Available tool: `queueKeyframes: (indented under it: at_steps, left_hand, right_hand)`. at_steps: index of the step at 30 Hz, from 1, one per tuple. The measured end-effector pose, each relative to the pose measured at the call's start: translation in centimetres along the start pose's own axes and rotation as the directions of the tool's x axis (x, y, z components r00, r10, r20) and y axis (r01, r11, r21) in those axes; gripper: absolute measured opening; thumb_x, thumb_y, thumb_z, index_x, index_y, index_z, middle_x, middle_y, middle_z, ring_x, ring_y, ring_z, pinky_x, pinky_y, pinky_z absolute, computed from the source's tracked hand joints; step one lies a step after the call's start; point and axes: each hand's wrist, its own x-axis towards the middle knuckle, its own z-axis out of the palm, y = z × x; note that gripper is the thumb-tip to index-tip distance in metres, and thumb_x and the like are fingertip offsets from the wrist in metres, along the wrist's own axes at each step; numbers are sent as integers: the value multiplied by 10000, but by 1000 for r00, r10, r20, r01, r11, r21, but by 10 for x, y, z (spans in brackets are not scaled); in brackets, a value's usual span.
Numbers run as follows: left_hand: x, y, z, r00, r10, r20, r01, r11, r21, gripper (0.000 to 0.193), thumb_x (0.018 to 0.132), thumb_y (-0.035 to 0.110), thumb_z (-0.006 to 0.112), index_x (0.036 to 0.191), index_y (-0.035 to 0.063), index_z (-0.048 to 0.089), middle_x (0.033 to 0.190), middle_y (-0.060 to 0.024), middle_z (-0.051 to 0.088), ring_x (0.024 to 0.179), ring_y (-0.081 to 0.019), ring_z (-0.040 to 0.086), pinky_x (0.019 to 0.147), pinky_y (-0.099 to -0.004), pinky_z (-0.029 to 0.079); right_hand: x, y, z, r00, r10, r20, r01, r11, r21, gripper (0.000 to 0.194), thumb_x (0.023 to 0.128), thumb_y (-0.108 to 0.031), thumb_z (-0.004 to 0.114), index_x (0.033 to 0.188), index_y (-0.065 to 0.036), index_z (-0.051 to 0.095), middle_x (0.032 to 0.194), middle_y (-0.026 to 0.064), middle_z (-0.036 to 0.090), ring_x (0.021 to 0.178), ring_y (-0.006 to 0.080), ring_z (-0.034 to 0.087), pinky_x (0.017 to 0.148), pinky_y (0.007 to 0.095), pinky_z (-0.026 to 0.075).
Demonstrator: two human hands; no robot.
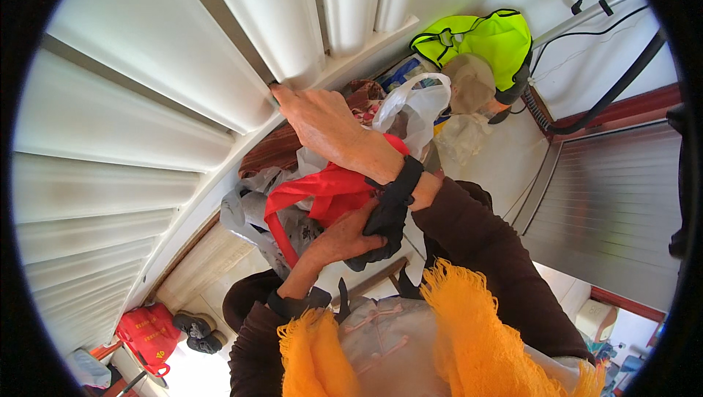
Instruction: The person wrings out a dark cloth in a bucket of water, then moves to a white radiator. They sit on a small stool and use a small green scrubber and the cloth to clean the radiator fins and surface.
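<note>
Before me stands a white louvred door [181, 73]. My right hand [329, 125] reaches across to it, fingers curled at the edge of a slat, with the fingertips partly hidden. Below that arm, my left hand [346, 237] holds a crumpled black item [387, 232], perhaps a bag or cloth. A red bag [335, 185] with a loop handle lies against this hand, among translucent plastic bags [252, 205]. A white plastic bag [414, 108] with an upright handle stands just beyond my right wrist.
A neon-yellow vest [478, 42] and a beige cap [469, 81] are piled against the wall. A black hose [609, 89] curves down at the right, above a ribbed panel [609, 210]. Dark shoes [200, 331] sit beside a red bag with writing [148, 334].
</note>
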Motion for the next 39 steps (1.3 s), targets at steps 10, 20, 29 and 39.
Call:
queueKeyframes:
  at_steps: [10,20,29,39]
  left_hand:
    - [1,-1,0,999,20,-46,-16,995,99,776,766,234,696,1399,-33,335,1134,-300,599,1088,-395,592,941,-404,445]
    - [2,-1,0,998,38,-45,-33,994,107,787,764,229,699,1405,-34,326,1104,-300,611,1052,-399,609,919,-408,457]
    - [0,-1,-1,996,58,-62,-51,993,106,793,762,229,687,1414,-29,316,1082,-306,613,1031,-405,613,896,-419,465]
    - [-1,4,-2,995,31,-92,-24,996,85,783,755,251,675,1404,-16,327,1052,-307,617,995,-403,622,870,-411,472]
  right_hand:
    - [-10,6,-6,997,70,-31,-63,981,183,277,848,-58,535,1121,-27,564,750,207,632,741,412,630,641,498,497]
    - [-9,9,-21,971,-51,-234,72,994,84,306,879,-106,579,1184,-86,582,799,137,664,642,320,643,580,404,523]
    - [-5,17,-3,989,-43,-142,54,996,75,317,866,-98,593,1182,-116,604,818,165,659,704,333,647,618,413,519]
    - [-13,12,-20,995,6,-104,-3,1000,31,254,876,-69,596,1121,-109,645,818,140,665,658,328,616,572,388,481]
